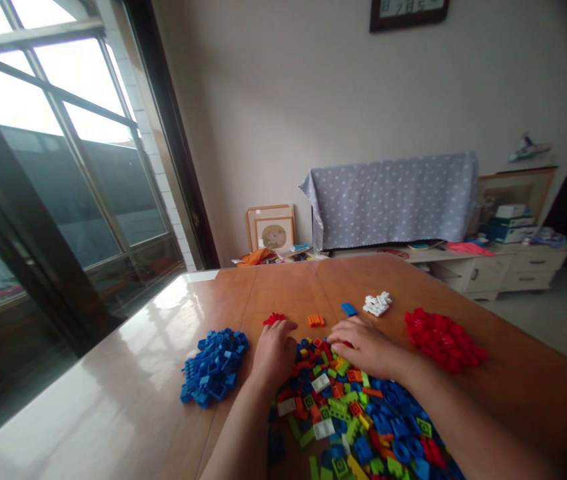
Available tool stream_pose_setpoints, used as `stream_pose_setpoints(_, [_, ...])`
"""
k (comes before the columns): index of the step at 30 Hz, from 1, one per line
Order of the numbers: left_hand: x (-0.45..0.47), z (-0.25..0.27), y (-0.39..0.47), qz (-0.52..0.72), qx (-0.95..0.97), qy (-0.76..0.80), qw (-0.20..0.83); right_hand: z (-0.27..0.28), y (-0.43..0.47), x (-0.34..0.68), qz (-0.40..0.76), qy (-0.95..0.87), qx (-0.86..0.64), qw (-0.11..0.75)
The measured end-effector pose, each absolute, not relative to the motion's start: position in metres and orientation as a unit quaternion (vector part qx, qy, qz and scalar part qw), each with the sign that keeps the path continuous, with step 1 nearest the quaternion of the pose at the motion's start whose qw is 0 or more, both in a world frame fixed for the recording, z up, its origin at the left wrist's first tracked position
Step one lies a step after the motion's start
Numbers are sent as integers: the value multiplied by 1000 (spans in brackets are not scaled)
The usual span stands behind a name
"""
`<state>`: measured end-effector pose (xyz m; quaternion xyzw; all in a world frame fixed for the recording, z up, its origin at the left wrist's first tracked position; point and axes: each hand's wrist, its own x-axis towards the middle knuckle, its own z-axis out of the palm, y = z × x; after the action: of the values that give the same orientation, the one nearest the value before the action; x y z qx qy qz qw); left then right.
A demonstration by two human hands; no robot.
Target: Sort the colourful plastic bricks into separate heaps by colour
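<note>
A brown desk (283, 287) carries a large mixed heap of bricks (336, 407), spread between the person's forearms. Smaller are the blue pile (214, 365) to the left and the red pile (442, 339) to the right. Both hands are at the heap's far end: the left hand (277, 343) half curled, the right hand (363, 343) bent palm-down — whether either grips anything, I cannot tell. Beyond lie a white cluster (378, 304), a red cluster (274, 319) just past the left hand, then single orange (316, 321) and blue bricks (349, 309).
</note>
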<state>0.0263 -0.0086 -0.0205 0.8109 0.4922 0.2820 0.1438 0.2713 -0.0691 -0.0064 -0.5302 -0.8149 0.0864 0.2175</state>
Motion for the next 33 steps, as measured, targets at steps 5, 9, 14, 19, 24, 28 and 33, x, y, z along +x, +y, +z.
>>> stream_pose_setpoints(5, [37,-18,-24,245,853,431,161,-2,-75,257,79,-830,-524,177])
stream_pose_setpoints(9, [41,-19,-29,226,865,408,184,-1,-78,251,74,-834,-525,151])
stream_pose_setpoints(14, [42,-19,-32,204,867,414,188,-5,-79,250,89,-837,-517,159])
stream_pose_setpoints(19, [42,-19,-32,202,866,416,187,-7,-76,250,104,-833,-510,186])
stream_pose_setpoints(24, [41,-22,-28,217,868,401,195,-12,-72,253,77,-805,-558,187])
stream_pose_setpoints(28, [41,-24,-26,212,878,387,183,-20,-70,258,87,-796,-571,183])
stream_pose_setpoints(33, [41,-20,-27,200,891,367,177,-26,-69,261,140,-790,-581,139])
